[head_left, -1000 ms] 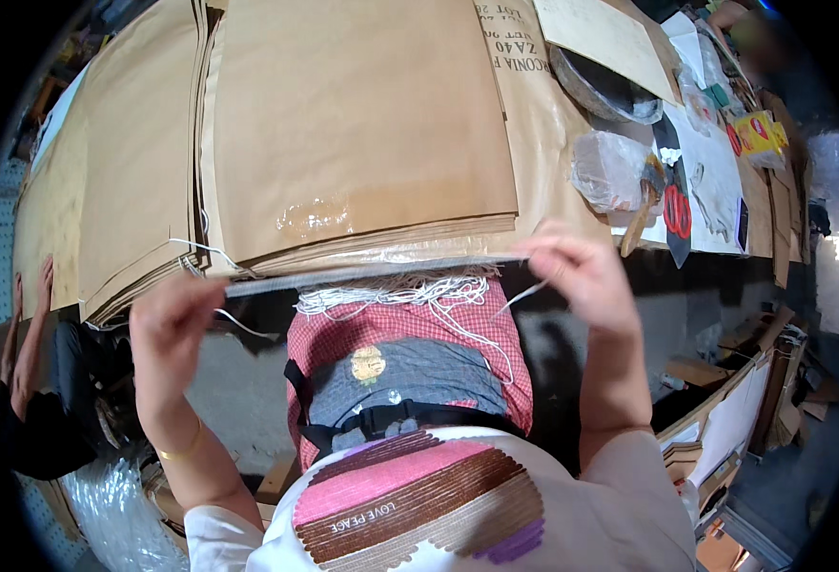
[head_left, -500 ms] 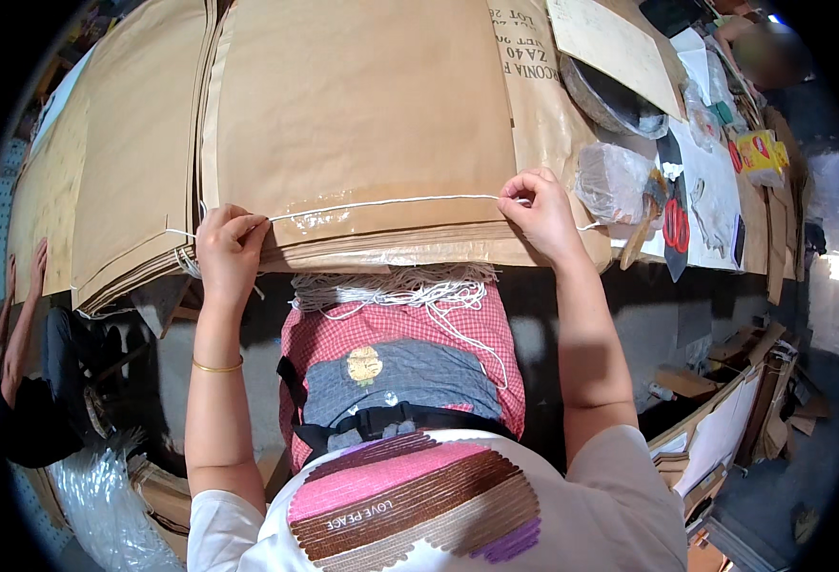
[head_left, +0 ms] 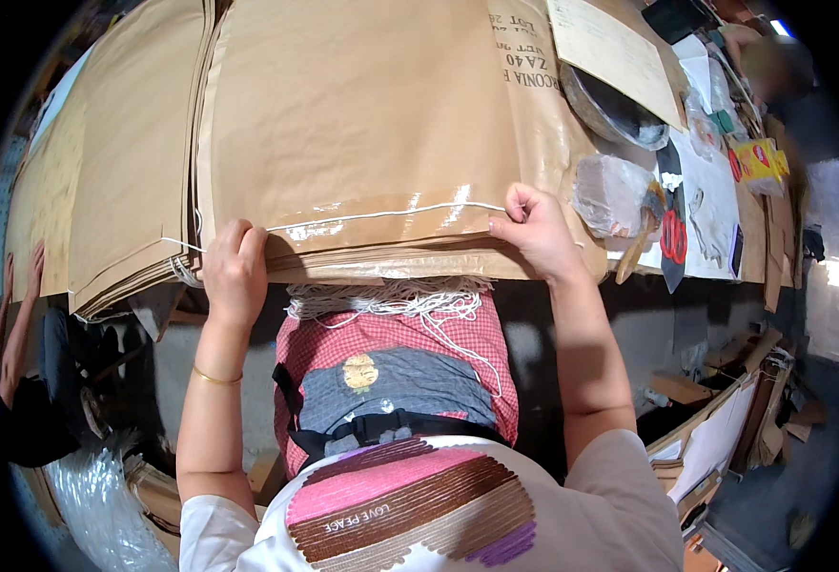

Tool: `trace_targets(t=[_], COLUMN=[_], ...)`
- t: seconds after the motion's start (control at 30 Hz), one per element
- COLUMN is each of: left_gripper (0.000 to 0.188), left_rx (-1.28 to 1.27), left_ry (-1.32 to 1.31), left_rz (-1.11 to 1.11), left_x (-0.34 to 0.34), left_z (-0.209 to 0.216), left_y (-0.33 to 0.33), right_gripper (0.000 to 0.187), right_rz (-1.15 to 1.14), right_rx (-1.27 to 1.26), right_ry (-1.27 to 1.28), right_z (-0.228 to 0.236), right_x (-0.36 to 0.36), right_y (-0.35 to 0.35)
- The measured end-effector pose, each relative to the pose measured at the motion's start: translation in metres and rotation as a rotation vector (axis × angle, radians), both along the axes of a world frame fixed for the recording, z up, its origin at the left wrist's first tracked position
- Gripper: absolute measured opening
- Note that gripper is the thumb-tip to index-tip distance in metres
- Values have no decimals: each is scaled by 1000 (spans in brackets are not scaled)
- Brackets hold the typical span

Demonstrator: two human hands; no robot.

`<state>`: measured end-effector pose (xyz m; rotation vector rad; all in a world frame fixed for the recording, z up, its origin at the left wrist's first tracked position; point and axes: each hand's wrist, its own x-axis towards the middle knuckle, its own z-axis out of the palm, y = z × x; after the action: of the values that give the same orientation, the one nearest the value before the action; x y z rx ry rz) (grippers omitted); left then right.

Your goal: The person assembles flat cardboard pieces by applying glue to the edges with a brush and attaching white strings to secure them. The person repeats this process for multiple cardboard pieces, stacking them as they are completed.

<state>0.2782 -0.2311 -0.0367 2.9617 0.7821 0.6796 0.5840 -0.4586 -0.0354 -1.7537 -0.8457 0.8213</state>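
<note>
A white string (head_left: 391, 214) runs across the glossy, glued front strip of the top brown paper bag (head_left: 353, 105), which lies on a stack of such bags. Its left end is pinched in my left hand (head_left: 235, 259), fingers closed at the stack's left front corner. My right hand (head_left: 534, 229) pinches the other end between thumb and curled fingers over the right part of the strip. Between the hands the string looks nearly straight, close along the paper. More white strings (head_left: 391, 297) lie in a bundle across my lap on a red checked apron (head_left: 488, 334).
A second bag stack (head_left: 133, 143) stands to the left. Right of my work are a plastic-wrapped block (head_left: 612, 195), red-handled scissors (head_left: 674, 236), a round basin (head_left: 610, 107) and a yellow packet (head_left: 761, 162). Another person's hands (head_left: 36, 272) rest at the far left edge.
My left hand has turned and dropped slightly, its knuckles now up. My right hand has come down a little, and the string with both hands sits slightly lower.
</note>
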Motion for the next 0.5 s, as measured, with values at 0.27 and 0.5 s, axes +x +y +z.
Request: trace_targets(t=[0.27, 0.5], left_gripper=[37, 54], left_rx=[-346, -692], left_ry=[-1, 176], left_rz=[-202, -175], left_x=[-9, -3], left_z=[4, 52], left_y=[5, 18], right_gripper=[14, 7], right_rz=[-79, 28], right_rx=[301, 29], right_ry=[-922, -222], right_z=[-13, -3], right_x=[-24, -8], right_y=[10, 19])
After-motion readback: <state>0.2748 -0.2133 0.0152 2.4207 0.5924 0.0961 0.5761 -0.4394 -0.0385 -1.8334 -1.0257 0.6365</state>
